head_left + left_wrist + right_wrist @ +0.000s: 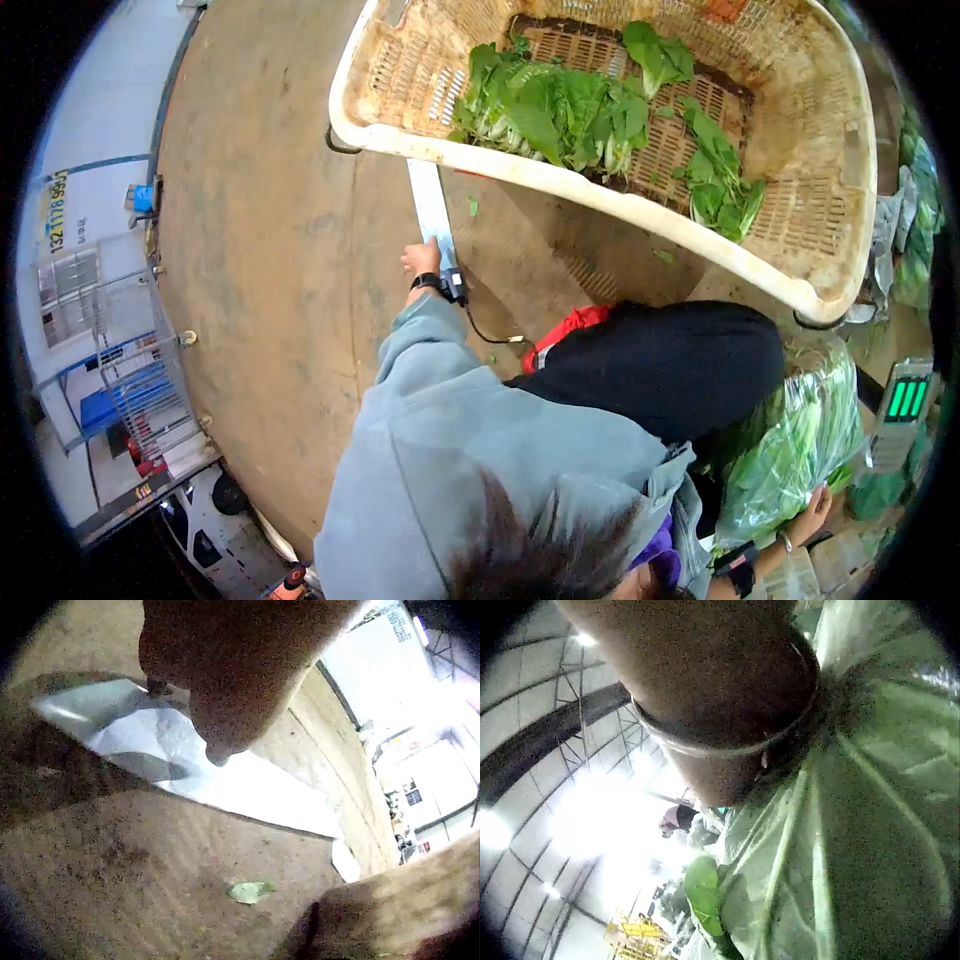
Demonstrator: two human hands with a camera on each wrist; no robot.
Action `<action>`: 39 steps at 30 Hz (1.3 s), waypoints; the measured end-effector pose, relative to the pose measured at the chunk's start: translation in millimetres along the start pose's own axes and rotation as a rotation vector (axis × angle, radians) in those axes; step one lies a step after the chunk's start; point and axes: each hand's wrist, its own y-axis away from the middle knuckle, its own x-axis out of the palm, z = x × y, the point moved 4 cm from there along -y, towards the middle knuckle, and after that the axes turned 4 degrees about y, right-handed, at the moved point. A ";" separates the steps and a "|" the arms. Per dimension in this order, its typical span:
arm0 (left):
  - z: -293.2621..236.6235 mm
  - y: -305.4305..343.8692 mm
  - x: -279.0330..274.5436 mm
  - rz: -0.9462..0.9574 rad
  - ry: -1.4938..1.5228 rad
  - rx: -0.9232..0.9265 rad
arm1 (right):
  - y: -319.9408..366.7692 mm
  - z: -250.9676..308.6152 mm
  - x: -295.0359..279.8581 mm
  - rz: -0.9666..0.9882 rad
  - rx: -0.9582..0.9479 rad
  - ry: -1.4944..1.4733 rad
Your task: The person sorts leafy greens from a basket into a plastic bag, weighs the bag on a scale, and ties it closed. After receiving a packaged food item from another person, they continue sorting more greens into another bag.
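Observation:
In the head view, my left hand (422,258) reaches down over a long, flat, pale strip (429,205) that runs from under a crate. The left wrist view shows my fingers pinching the creased, glossy strip (225,784) close over the floor. On the other side, my right hand (812,515) grips the gathered edge of a clear plastic bag (790,440) packed with leafy greens. Large leaves (855,825) press against the film beside my wrist in the right wrist view; my right fingers are mostly hidden there.
A dirty white plastic crate (600,185) holding loose leafy greens (560,110) stands ahead. A scale display (908,398) with green digits is at the right, near more bagged greens (915,270). A wire cart (145,365) stands far left. Leaf scraps (251,892) lie on the floor.

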 end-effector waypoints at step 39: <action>-192.7 509.1 -270.5 1.180 0.582 1.805 | 169.5 290.1 96.8 -0.773 -1.048 -0.016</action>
